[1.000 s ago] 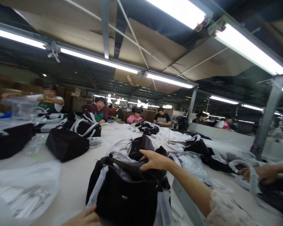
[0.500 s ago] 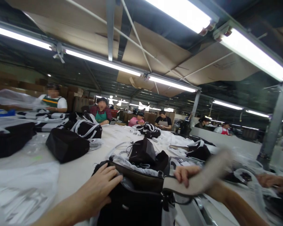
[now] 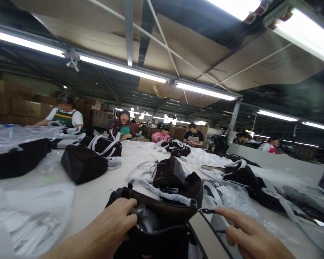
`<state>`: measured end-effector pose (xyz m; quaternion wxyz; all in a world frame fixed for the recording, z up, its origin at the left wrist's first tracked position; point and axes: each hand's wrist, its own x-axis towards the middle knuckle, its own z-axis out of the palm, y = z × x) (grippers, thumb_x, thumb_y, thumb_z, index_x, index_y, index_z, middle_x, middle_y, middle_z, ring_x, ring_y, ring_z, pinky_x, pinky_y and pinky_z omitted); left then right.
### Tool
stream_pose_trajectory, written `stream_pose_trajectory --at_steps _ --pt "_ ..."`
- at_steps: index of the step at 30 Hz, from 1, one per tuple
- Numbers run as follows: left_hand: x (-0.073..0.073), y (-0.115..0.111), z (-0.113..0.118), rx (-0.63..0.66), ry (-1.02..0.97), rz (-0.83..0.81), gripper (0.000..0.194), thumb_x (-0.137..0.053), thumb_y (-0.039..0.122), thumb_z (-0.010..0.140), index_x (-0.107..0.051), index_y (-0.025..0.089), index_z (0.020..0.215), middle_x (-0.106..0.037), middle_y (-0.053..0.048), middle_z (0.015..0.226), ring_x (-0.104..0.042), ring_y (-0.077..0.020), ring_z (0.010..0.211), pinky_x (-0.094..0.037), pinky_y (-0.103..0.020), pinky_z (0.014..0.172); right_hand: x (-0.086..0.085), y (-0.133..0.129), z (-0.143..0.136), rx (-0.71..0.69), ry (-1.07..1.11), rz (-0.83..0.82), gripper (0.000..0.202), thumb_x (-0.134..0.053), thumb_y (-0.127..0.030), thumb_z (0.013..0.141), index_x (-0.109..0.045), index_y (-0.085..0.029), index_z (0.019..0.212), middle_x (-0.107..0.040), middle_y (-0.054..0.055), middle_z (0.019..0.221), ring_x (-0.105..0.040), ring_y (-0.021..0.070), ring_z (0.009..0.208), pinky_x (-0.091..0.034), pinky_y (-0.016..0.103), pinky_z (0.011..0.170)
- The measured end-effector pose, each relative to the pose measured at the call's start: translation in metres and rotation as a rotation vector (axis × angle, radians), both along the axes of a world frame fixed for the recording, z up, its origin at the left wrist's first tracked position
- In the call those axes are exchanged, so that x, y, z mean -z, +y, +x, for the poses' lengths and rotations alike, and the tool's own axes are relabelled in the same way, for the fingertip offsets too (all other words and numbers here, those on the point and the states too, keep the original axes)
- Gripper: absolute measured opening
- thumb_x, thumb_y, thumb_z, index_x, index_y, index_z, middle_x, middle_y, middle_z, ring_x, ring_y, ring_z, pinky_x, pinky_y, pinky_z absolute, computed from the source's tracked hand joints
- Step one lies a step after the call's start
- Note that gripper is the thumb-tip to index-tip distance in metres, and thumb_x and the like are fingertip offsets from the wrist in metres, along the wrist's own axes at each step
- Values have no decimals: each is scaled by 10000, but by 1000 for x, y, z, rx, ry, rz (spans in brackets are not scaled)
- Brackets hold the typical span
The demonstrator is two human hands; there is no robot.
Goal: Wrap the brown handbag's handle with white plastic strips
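A black handbag (image 3: 153, 244) stands on the table in front of me with its mouth open, showing a brown lining and grey stuffing (image 3: 148, 217). My left hand (image 3: 118, 219) is closed over the left side of its rim, fingertips at the opening. At the bag's right end, a small dark tab (image 3: 207, 211) stretches from the corner to the forefinger of my right hand (image 3: 251, 230). The hand seems to pinch it, though the grip is partly hidden. A beige strap with dark edges (image 3: 207, 235) hangs down below that hand. One white-wrapped handle (image 3: 162, 189) lies behind the mouth.
More black bags lie about the white table (image 3: 91, 201), one at left (image 3: 83, 163) and one just behind mine (image 3: 169, 172). Clear plastic (image 3: 240, 201) is heaped at right, and white plastic sheets (image 3: 40, 216) at left. Several people work across the table.
My right hand has let go of the beige strap, which now hangs down, and has moved to the tab at the bag's corner. The bag's mouth is wider. The co-worker's hand at right has left view.
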<state>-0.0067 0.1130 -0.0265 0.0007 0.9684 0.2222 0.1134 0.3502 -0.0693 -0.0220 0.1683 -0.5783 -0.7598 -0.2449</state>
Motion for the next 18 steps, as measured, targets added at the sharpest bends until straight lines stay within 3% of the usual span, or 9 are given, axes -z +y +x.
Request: stream_pose_trajectory --at_steps 3,5,8,11,14,16,18 --pt "6 -1 -4 39 27 -25 131 -732 185 834 -630 214 909 -658 -22 1068 -567 -251 998 -421 -389 854 -32 4 -30 -160 -13 97 241 -476 -131 866 -659 -288 871 -716 17 1237 -690 204 1110 -553 268 947" --pt "12 -2 -7 84 7 7 121 -726 184 835 -615 215 870 -675 -4 979 -582 -226 932 -407 -374 832 -49 8 -61 -270 33 8 311 -449 -85 858 -662 -276 982 -722 24 1224 -703 154 1072 -550 178 891" --pt "25 -3 -8 159 -67 103 138 -687 127 824 -577 208 805 -667 12 850 -574 -198 803 -396 -354 756 -62 23 -108 -286 72 -239 363 -451 -79 885 -659 -219 1148 -736 63 1192 -714 168 1042 -549 192 889" --pt "39 -4 -3 258 -266 278 166 -578 110 865 -520 196 736 -628 7 758 -522 -180 691 -395 -347 714 -58 52 -138 -176 52 -524 266 -469 -148 942 -704 -187 1062 -775 92 1035 -742 225 941 -575 271 838" --pt "53 -6 2 292 -550 492 342 -343 118 988 -506 196 698 -555 1 662 -478 -171 640 -422 -361 840 -47 89 -156 3 -28 -773 276 -478 -204 954 -737 -113 976 -772 183 948 -750 314 915 -588 360 796" --pt "60 -9 2 248 -660 586 432 -252 99 1015 -536 196 704 -532 3 640 -483 -165 651 -406 -365 957 -37 110 -163 124 -18 -841 294 -552 -258 909 -745 -60 1010 -749 260 1002 -730 398 963 -590 433 788" --pt "66 -13 0 190 -673 607 427 -274 63 1007 -569 194 726 -541 8 655 -505 -154 683 -383 -358 1033 -25 126 -167 169 31 -875 358 -672 -310 818 -742 -67 1072 -741 266 1053 -719 430 977 -594 456 773"
